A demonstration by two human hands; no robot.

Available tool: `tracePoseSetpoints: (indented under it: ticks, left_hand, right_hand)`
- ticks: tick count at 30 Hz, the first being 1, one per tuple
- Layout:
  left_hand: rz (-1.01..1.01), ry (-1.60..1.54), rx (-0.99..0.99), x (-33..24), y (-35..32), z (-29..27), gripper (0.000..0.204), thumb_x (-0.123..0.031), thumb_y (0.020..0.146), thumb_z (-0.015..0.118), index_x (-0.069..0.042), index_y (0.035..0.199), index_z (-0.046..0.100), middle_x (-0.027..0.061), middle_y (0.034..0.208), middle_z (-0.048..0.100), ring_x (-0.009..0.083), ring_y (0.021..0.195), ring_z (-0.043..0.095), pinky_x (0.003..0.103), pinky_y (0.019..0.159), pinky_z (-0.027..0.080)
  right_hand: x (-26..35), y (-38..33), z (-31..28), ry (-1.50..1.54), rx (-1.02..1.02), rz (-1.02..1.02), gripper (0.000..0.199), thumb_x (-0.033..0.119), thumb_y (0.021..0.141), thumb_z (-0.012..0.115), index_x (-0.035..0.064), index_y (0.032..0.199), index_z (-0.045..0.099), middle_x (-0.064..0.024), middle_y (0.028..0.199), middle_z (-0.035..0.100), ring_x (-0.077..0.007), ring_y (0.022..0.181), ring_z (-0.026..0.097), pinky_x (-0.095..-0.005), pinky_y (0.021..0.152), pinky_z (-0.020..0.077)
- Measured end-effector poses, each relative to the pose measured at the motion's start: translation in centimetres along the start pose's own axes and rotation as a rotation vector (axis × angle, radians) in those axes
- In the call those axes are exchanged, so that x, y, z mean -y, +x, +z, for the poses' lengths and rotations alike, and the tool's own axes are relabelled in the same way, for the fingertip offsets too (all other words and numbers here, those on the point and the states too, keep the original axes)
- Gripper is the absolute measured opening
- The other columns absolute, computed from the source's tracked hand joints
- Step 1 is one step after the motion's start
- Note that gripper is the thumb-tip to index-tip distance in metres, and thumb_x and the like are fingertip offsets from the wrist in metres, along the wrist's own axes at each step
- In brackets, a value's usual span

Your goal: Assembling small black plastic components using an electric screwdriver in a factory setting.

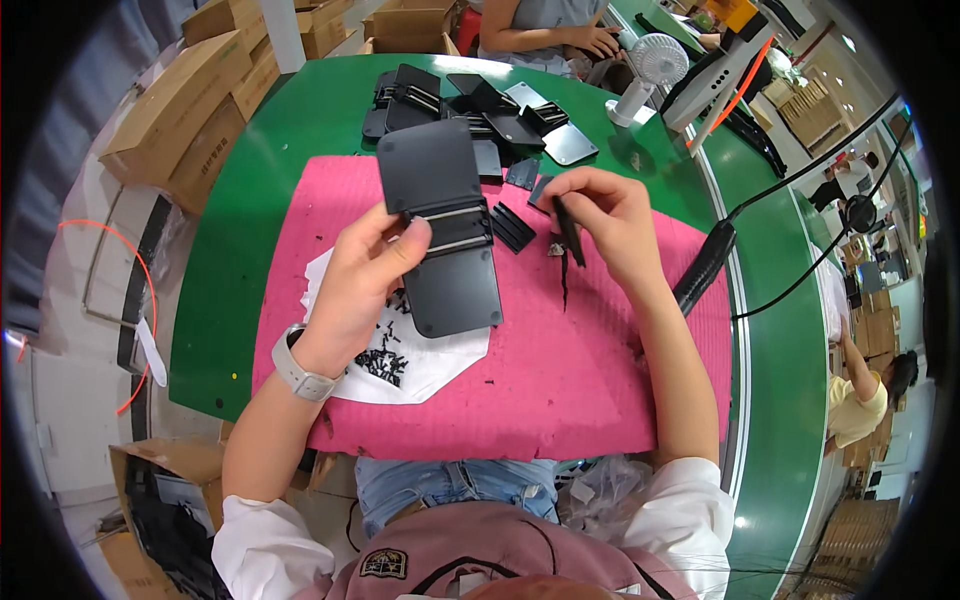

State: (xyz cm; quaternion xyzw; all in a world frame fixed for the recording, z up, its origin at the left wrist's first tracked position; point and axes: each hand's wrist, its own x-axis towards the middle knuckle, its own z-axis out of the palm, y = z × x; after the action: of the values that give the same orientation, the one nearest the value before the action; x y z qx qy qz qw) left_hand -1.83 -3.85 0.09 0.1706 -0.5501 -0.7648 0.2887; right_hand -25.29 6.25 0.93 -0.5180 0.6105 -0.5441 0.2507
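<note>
My left hand point(362, 265) grips a black hinged stand point(455, 290) by its middle, thumb on the joint. Two flat rounded plates make up the stand, linked by a narrow section with silvery rods, and it is opened out nearly straight. Between the thumb and fingers of my right hand point(618, 215) is a thin black piece point(570, 232), seen almost edge-on. Ribbed black pieces point(513, 228) and a small black plate point(521, 174) lie between the hands on a pink foam mat point(560, 390). Small black screws point(382, 362) are heaped on a white sheet point(440, 370) below my left hand.
More black stands point(412, 105) are piled at the mat's far edge on the green table point(225, 250). A white fan point(657, 62) stands far right. A black corded tool point(706, 265) borders the mat's right side. Cardboard boxes point(180, 120) sit left; another person's hands point(597, 42) are across the table.
</note>
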Motion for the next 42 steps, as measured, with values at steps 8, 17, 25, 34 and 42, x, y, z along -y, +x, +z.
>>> tracePoseSetpoints:
  ticks: [8, 17, 25, 34, 42]
  left_hand:
    - [-0.091, 0.069, 0.099, 1.3, -0.7, 1.6, 0.030, -0.020, 0.092, 0.060, 0.000, 0.115, 0.055, 0.0022, 0.104, 0.061, 0.0059, 0.091, 0.055, 0.022, 0.081, 0.044]
    - [-0.009, 0.112, -0.098, 0.6, -0.4, 1.4, 0.029, -0.020, 0.092, 0.060, 0.000, 0.113, 0.057, 0.0030, 0.099, 0.063, 0.0060, 0.084, 0.059, 0.021, 0.071, 0.048]
    - [-0.055, 0.184, -0.060, 1.0, -0.8, 2.1, 0.028, -0.017, 0.092, 0.059, 0.001, 0.114, 0.056, 0.0025, 0.101, 0.062, 0.0043, 0.085, 0.055, 0.019, 0.077, 0.044]
    - [-0.151, 0.090, 0.060, 0.9, -0.8, 1.6, 0.029, -0.016, 0.091, 0.061, 0.002, 0.113, 0.057, 0.0045, 0.104, 0.062, 0.0074, 0.091, 0.057, 0.023, 0.081, 0.045]
    - [-0.164, -0.003, 0.178, 1.2, -1.2, 2.3, 0.032, -0.013, 0.089, 0.063, 0.003, 0.115, 0.055, 0.0066, 0.106, 0.062, 0.0101, 0.093, 0.058, 0.026, 0.084, 0.047]
  right_hand:
    - [0.2, -1.3, 4.5, 0.104, -0.224, -0.025, 0.007, 0.001, 0.088, 0.051, -0.0023, 0.088, 0.056, -0.0025, 0.078, 0.060, -0.0045, 0.064, 0.056, -0.0182, 0.053, 0.0417]
    - [3.2, -2.3, -2.2, -0.734, 0.099, -0.052, 0.023, 0.012, 0.076, 0.067, 0.0005, 0.094, 0.061, -0.0092, 0.071, 0.062, -0.0164, 0.067, 0.061, -0.0278, 0.061, 0.0460]
    - [3.9, -9.3, -0.3, -0.993, 0.390, 0.126, 0.053, 0.025, 0.056, 0.081, 0.0013, 0.098, 0.060, -0.0137, 0.081, 0.059, -0.0331, 0.076, 0.060, -0.0403, 0.066, 0.0478]
    - [3.1, -7.5, -2.7, -0.583, 0.497, 0.107, 0.041, 0.005, 0.063, 0.069, -0.0003, 0.103, 0.063, -0.0062, 0.077, 0.055, -0.0159, 0.071, 0.056, -0.0278, 0.062, 0.0473]
    - [3.7, -8.1, -0.3, 0.027, -0.123, -0.178, 0.033, 0.004, 0.064, 0.079, 0.0000, 0.091, 0.061, -0.0088, 0.096, 0.059, -0.0149, 0.090, 0.059, -0.0258, 0.073, 0.0518]
